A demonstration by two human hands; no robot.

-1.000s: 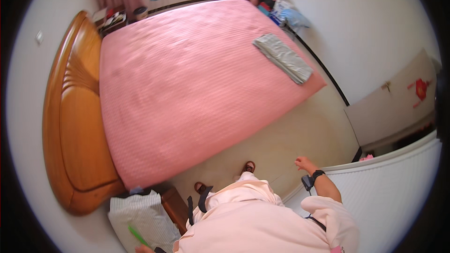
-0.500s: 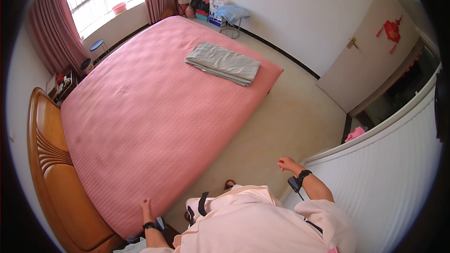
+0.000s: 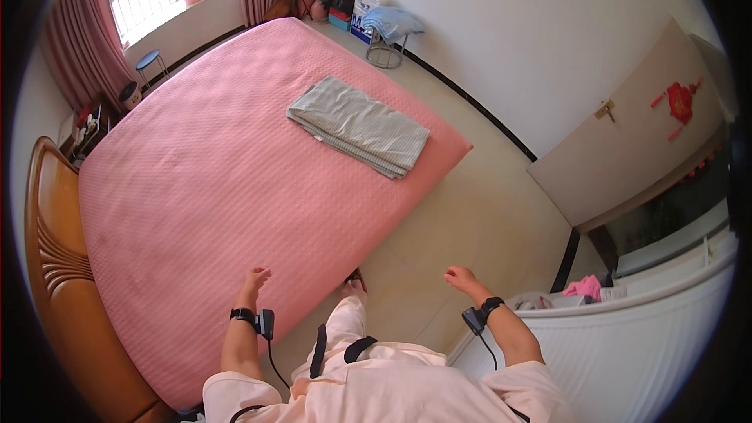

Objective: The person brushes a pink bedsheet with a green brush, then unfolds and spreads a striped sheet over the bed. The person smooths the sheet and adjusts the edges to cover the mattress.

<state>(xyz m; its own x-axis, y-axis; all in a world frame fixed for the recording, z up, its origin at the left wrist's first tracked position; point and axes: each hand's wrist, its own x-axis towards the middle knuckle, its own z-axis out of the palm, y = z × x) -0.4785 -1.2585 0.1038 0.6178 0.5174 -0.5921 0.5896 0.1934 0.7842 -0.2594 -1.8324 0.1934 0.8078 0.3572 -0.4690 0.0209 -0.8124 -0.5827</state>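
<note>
Over the near part of the bed, as the head view shows it, your left hand (image 3: 257,276) hangs with its fingers bent, free of any visible object; how tightly they close you cannot tell from here. Your right hand (image 3: 460,276) is out over the pale, glossy floor (image 3: 486,204), well apart from the left, its fingers curled inward and likewise looking unladen; how narrow its grip is, you cannot tell. On each of your wrists sits a black strap with a small dark box, a thin cable running from it toward your pale pink clothing (image 3: 392,392).

Nearest your left hand is the wide bed with a pink quilted cover (image 3: 211,188), spread across its top. Farther from you, near the bed's right-hand end, lies the folded grey striped cloth (image 3: 360,127), flat in a long layered stack, well apart from both your hands. One of your feet (image 3: 354,287) shows beside the bed's near edge.

To your left curves a glossy carved wooden headboard (image 3: 74,329). On your right runs a white ribbed panel (image 3: 627,368), with a bright pink crumpled cloth (image 3: 586,288) beyond its rim, and a pale door (image 3: 611,149) bearing a red hanging ornament (image 3: 680,103). Beyond the bed, a light blue bundle (image 3: 392,22) rests on a round metal-framed stool (image 3: 384,56).
</note>
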